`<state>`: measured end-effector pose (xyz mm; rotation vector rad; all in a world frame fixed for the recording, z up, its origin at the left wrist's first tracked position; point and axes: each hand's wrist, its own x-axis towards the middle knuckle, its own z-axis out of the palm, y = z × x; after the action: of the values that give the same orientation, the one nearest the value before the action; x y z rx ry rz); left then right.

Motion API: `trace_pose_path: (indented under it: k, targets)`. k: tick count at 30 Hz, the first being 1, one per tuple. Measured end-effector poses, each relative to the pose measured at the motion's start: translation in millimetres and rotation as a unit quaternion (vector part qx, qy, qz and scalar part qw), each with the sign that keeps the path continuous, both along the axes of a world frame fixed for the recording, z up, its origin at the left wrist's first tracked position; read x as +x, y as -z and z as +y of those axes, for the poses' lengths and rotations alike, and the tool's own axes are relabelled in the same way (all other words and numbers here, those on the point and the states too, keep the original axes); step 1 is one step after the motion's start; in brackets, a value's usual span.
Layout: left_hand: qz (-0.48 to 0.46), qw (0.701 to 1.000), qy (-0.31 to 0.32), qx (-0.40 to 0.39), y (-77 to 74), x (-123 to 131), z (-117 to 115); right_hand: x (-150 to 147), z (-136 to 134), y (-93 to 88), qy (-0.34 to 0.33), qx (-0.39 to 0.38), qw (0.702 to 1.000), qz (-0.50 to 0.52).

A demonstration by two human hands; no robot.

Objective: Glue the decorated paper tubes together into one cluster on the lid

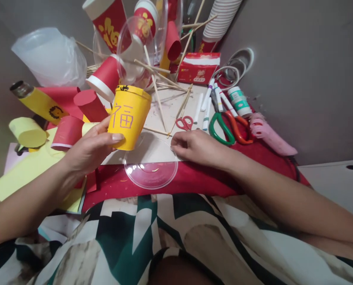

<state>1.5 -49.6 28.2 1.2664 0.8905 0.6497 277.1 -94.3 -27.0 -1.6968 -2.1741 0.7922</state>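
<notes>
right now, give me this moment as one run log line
left hand: grips yellow cup, purple character showing | right hand: fingers curled beside clear disc, contact unclear | beyond right hand: white markers

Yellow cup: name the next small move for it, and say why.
Perhaps lower the yellow cup toward the clear plastic lid: the left hand holds the cup, its lower end overlaps the lid in this view, and the right hand is by the lid's edge, though its grip is unclear.
</notes>
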Motion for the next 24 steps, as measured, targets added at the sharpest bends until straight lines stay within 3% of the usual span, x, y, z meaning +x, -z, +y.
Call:
trace_pose_path:
  k: [8,14,20,24]
  targets:
    - [-0.021,0.997,-0.062,-0.039,19.9,0,-4,-1,-6,-2.6,-0.008,-0.002,0.997,-0.073]
    - [-0.023,0.997,-0.036,-0.057,37.4,11,-9,6,5,-3.0,-0.068,-0.002,0.994,-0.080]
    - [-0.006,0.997,-0.054,-0.047,41.5,22,-10,11,8,-3.0,-0.103,-0.011,0.994,-0.043]
    - [0.004,0.998,-0.056,-0.027,42.8,25,-8,14,4,1.1,-0.103,0.026,0.993,-0.051]
